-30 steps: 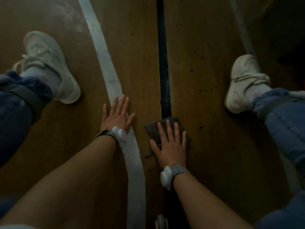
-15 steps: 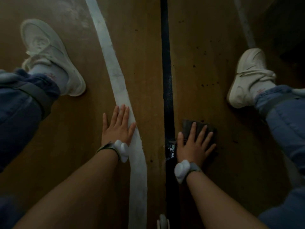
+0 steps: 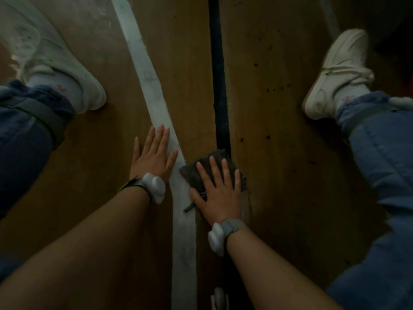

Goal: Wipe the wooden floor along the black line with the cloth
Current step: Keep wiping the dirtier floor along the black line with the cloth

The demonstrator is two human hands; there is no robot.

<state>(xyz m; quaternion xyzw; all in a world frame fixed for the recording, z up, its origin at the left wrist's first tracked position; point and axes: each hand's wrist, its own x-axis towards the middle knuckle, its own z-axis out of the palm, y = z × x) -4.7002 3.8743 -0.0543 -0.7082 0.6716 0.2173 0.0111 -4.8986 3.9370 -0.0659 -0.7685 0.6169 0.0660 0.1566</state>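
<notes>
Wooden floor fills the dim view. Nearest, the right hand lies flat on the dark cloth, its fingers straight and spread, pressing it down. The cloth shows past the fingertips and to their left, covering the black line. The left hand rests flat and holds nothing, its fingertips on a white line. Beyond the fingers, the black line runs between two white shoes.

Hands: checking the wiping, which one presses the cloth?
The right hand, fingers flat on the dark cloth at the black line; the left hand rests directly on the floor.
</notes>
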